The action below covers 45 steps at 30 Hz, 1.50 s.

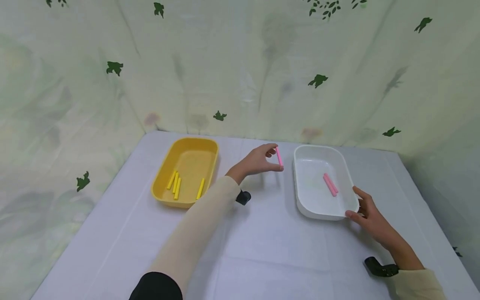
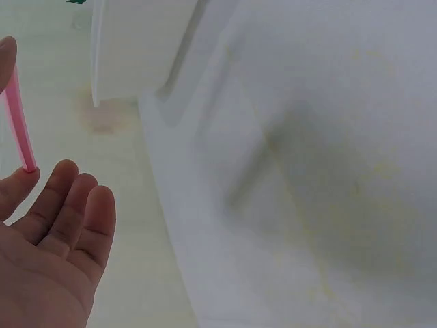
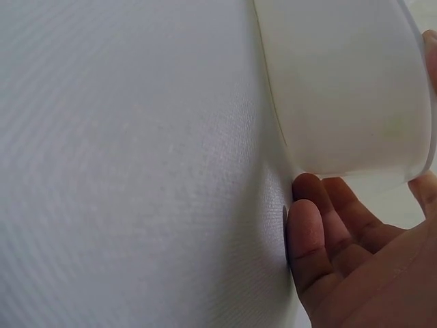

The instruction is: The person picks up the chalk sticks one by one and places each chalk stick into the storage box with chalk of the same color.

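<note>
My left hand (image 1: pixel 258 161) is raised above the table between the two trays. It pinches a slim pink stick (image 1: pixel 279 156) by its ends, between thumb and a fingertip; the left wrist view shows the same pink stick (image 2: pixel 18 126) and the other fingers loosely bent beside it. At the right, my right hand (image 1: pixel 371 216) holds the near right corner of a white tray (image 1: pixel 308 196), thumb and finger at the rim. Two pink sticks (image 1: pixel 330 184) lie side by side in that tray. In the right wrist view, fingertips (image 3: pixel 305 222) rest low by the tray's wall (image 3: pixel 348 89).
A yellow tray (image 1: pixel 195 156) stands on the left with several yellow sticks (image 1: pixel 177 188) in it, partly behind the left sleeve (image 1: pixel 210 216). White cloth covers the table (image 1: pixel 270 250). A leaf-patterned curtain (image 1: pixel 240 75) hangs behind the table's far edge.
</note>
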Each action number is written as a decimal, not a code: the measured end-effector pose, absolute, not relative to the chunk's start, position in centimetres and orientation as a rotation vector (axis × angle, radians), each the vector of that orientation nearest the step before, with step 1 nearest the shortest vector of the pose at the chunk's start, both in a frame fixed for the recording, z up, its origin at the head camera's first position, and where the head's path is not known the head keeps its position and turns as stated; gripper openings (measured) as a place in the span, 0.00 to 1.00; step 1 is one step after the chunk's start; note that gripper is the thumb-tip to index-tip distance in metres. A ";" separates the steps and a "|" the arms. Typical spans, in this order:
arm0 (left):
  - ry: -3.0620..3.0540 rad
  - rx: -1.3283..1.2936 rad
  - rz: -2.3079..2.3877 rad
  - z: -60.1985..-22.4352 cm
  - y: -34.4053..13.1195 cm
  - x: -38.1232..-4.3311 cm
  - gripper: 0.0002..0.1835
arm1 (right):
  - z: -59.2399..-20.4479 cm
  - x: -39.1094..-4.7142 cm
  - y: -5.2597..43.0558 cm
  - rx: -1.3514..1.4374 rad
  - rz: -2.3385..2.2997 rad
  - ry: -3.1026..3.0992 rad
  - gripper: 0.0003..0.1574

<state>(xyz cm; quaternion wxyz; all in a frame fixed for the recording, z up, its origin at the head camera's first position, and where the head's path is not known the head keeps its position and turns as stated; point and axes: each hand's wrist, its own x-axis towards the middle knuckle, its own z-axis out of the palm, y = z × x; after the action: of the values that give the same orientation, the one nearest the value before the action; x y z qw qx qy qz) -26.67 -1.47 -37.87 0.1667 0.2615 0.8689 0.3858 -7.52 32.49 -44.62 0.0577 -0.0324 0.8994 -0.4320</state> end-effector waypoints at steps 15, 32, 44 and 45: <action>2.407 0.932 0.989 -37.1 2.2 -24.0 0.47 | -44.9 -7.6 32.6 -0.106 -1.308 2.730 0.54; 2.455 0.874 0.897 -39.5 3.5 -23.0 0.46 | -45.0 -7.3 32.5 -0.108 -1.271 2.778 0.54; 2.460 0.840 0.850 -39.5 4.0 -23.5 0.46 | -45.2 -7.4 32.4 -0.132 -1.298 2.782 0.54; 2.454 0.834 0.857 -39.5 4.0 -23.5 0.47 | -45.1 -7.4 32.4 -0.134 -1.293 2.787 0.54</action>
<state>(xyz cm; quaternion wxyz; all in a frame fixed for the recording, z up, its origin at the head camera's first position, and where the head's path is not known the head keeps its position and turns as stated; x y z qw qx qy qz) -23.52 4.05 -39.47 0.2046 0.2991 0.8800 0.3072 -7.40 32.42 -45.10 0.0329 -0.0436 0.9058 -0.4202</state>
